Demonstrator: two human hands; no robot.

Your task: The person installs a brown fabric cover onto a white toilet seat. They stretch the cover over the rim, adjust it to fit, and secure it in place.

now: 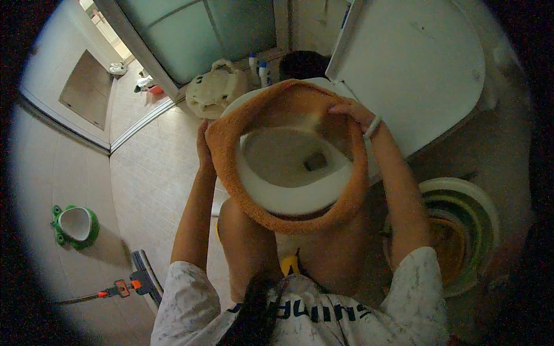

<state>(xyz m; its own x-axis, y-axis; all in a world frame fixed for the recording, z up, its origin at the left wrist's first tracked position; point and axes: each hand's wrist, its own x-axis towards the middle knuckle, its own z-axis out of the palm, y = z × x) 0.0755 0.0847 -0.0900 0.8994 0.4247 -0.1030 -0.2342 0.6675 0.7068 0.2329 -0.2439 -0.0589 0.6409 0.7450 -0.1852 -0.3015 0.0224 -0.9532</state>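
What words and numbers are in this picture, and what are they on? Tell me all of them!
White shirt: big dark letters across the front, partly covered; I don't copy printed words out.
Blue-and-white bottles: any label is too small and blurred to read.
Fuzzy brown ring between the left hand and right hand: no writing shows.
I can make out no numbers.

Nested basins (489,216) sit at right, a green-rimmed white bowl (77,225) at left.
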